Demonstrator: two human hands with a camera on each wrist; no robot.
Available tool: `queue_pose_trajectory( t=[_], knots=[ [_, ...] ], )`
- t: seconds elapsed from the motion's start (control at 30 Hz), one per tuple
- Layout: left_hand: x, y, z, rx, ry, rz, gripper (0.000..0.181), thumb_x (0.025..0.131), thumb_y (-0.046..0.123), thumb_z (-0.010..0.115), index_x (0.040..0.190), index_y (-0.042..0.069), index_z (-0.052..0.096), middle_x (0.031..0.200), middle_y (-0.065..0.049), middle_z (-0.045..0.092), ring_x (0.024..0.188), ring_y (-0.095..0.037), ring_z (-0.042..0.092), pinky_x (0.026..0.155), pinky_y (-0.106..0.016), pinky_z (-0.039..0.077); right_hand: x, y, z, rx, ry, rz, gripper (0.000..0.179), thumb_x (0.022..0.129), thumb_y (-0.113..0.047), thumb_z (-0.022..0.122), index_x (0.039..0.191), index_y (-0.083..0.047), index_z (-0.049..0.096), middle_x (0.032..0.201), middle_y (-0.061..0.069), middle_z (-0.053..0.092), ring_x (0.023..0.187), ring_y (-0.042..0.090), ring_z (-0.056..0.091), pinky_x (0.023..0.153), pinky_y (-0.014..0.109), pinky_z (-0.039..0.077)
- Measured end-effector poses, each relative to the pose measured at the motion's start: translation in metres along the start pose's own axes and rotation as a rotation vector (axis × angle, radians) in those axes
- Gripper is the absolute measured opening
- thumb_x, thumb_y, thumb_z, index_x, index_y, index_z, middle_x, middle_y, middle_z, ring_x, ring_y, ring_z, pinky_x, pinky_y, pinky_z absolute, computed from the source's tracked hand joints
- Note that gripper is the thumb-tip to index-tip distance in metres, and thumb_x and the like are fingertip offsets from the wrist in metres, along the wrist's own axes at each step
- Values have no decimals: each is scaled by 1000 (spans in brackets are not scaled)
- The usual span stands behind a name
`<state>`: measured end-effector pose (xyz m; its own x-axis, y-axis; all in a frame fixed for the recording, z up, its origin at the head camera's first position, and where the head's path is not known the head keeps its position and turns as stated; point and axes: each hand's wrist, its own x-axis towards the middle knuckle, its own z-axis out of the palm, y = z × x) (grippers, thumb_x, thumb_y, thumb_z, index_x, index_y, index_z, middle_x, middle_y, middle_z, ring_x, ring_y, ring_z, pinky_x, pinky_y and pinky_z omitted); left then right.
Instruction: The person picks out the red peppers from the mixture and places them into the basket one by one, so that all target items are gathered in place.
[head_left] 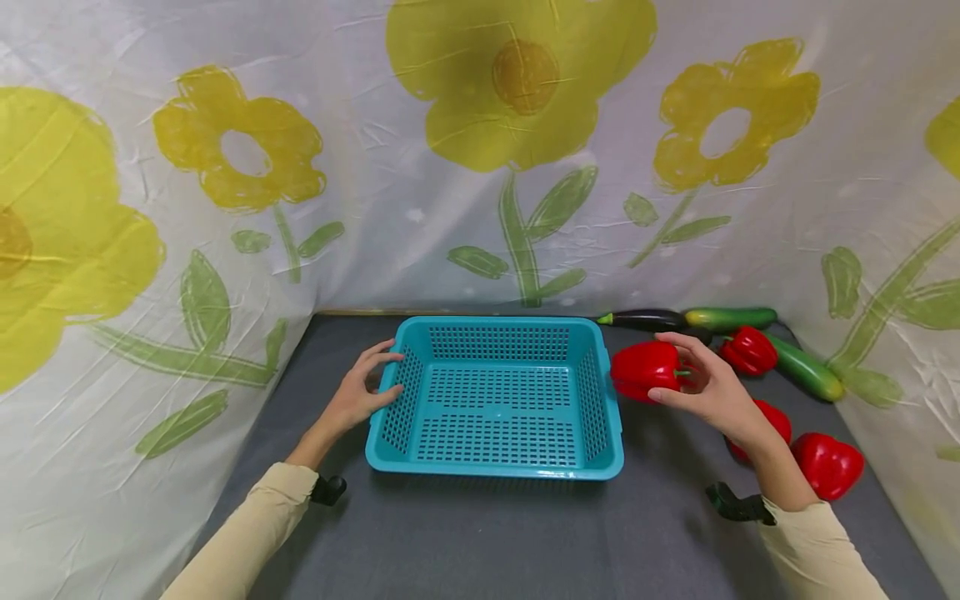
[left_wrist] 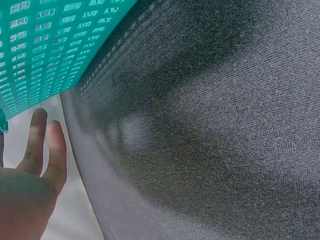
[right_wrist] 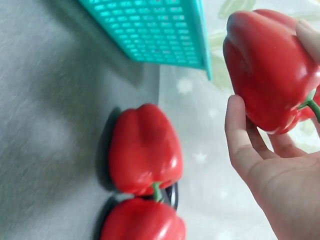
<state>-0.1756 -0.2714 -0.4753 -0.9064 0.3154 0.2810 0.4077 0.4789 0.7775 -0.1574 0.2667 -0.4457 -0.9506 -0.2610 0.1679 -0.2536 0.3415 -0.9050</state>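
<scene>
My right hand grips a red bell pepper with a green stem, thumb and fingers round its stem end. It hangs right at the right rim of a turquoise perforated basket. The right wrist view shows this pepper above table height, its stem turned towards the palm. My left hand is at the basket's left rim, thumb and forefinger spread apart with their tips over the edge. In the left wrist view, two nearly straight fingers extend below the basket wall. Inside the basket only its slotted bottom shows.
To the right on the dark grey tabletop lie three more red bell peppers. Behind them are a dark eggplant, a green cucumber-like vegetable and another one. A flower-printed cloth encloses the table's back and sides.
</scene>
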Motion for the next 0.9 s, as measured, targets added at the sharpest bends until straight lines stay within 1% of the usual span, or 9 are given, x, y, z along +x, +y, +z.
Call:
queue_pose_trajectory(
  t=[0.07, 0.1, 0.27, 0.33, 0.43, 0.5, 0.57, 0.77, 0.9],
  knots=[
    [0, 0, 0, -1, -3, 4, 45, 89, -10, 69, 131, -13, 54, 151, -33, 30, 107, -56, 60, 73, -49, 55, 5, -3, 3, 15, -8, -10, 76, 87, -7, 81, 152, -22, 43, 136, 8, 55, 113, 30, 56, 81, 33, 57],
    [1, 1, 0, -8, -6, 0, 45, 89, -9, 69, 131, -13, 53, 152, -33, 30, 108, -56, 59, 74, -50, 55, 8, -5, 4, 23, -11, -17, 77, 87, -6, 81, 152, -21, 42, 136, 9, 55, 113, 30, 56, 81, 33, 57],
    [0, -2, 0, -4, -13, -10, 46, 89, -9, 69, 132, -13, 53, 152, -34, 28, 110, -57, 58, 73, -52, 53, 20, -12, 12, 59, -35, -60, 75, 88, -3, 79, 152, -15, 41, 138, 14, 53, 113, 32, 56, 82, 34, 57],
    [0, -4, 0, 1, -14, -8, 46, 88, -10, 69, 131, -13, 53, 151, -36, 28, 109, -57, 58, 72, -50, 54, 24, -14, 15, 55, -42, -70, 73, 89, -4, 78, 152, -15, 43, 138, 14, 52, 113, 33, 55, 81, 34, 57],
    [0, 1, 0, -7, -8, -16, 45, 88, -11, 70, 131, -13, 55, 150, -37, 30, 107, -56, 60, 73, -51, 54, 29, -17, 20, 49, -48, -80, 73, 88, -5, 79, 152, -15, 45, 138, 14, 50, 113, 35, 53, 79, 35, 58],
    [1, 0, 0, -9, -3, -19, 46, 88, -11, 70, 131, -13, 55, 151, -37, 30, 105, -55, 61, 73, -50, 55, 33, -19, 23, 45, -54, -87, 73, 88, -5, 79, 152, -15, 45, 137, 14, 51, 112, 36, 53, 78, 35, 58],
    [1, -4, 2, -14, 4, -20, 46, 88, -11, 71, 131, -13, 56, 151, -36, 30, 105, -54, 62, 74, -50, 55, 36, -21, 26, 61, -59, -90, 73, 87, -4, 80, 151, -14, 45, 139, 13, 52, 114, 36, 54, 79, 36, 58],
    [1, -36, 5, 9, 9, -8, 49, 90, -6, 72, 136, -6, 56, 156, -29, 29, 106, -50, 63, 74, -47, 55, 47, -27, 34, 113, -75, -83, 68, 86, -6, 81, 145, -13, 48, 139, 10, 55, 117, 33, 56, 81, 38, 58],
    [1, -43, 4, 3, -5, -27, 49, 91, -1, 73, 137, -1, 56, 158, -23, 29, 109, -48, 62, 76, -47, 55, 54, -31, 39, 106, -97, -98, 67, 87, -6, 80, 146, -11, 49, 136, 12, 56, 113, 34, 58, 81, 38, 58]
  ],
)
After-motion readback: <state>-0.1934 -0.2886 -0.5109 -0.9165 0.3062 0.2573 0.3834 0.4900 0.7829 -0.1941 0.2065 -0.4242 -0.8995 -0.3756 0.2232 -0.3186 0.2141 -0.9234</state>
